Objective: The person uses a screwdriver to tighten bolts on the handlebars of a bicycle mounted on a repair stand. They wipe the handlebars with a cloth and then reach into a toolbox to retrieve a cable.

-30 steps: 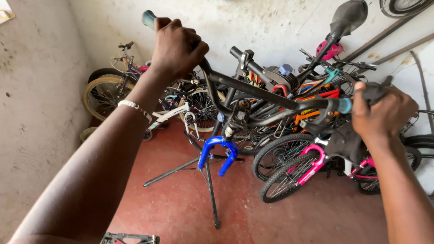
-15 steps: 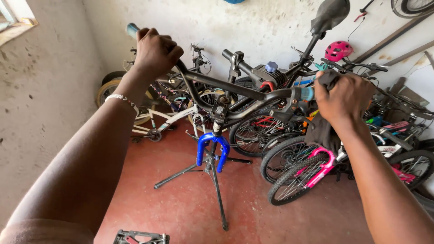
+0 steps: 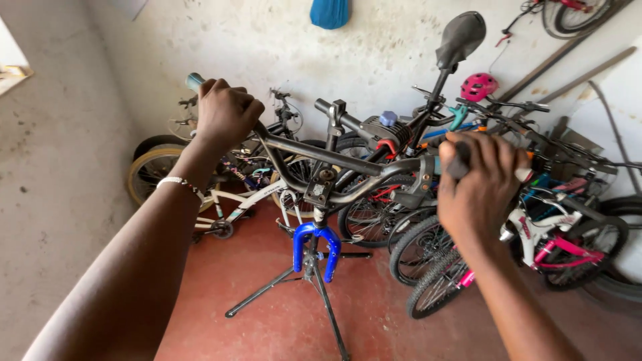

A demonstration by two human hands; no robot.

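- Handlebar (image 3: 334, 160): a dark bar held up at chest level in front of me, its long axis running left to right across the view, with a slight dip at the middle where the stem (image 3: 319, 190) sits.
- Left hand (image 3: 226, 113): I have it closed in a full fist around the left grip (image 3: 194, 81), whose pale blue-grey end sticks out past my knuckles. This end sits higher and farther from me.
- Right hand (image 3: 478, 184): closed around the right grip, fingers wrapped over the top; the grip itself is almost wholly hidden under them. This end is lower and nearer to me, so the bar lies tilted, up to the left.
- Relation of bar to hands: the bar spans the gap between them, one hand at each end, so neither has to reach; the right is the nearer.
- Stand (image 3: 314, 251): directly below the stem, a blue forked clamp on thin tripod legs that spread over the red floor (image 3: 281, 327). I cannot tell whether the stem is touching the clamp or only above it.
- Saddle (image 3: 461, 39): black, raised on its post beyond the bar, to the right.
- Background: parked bicycles (image 3: 468, 254) packed against the stained wall (image 3: 281, 47), a pink helmet (image 3: 479, 86) resting among them.
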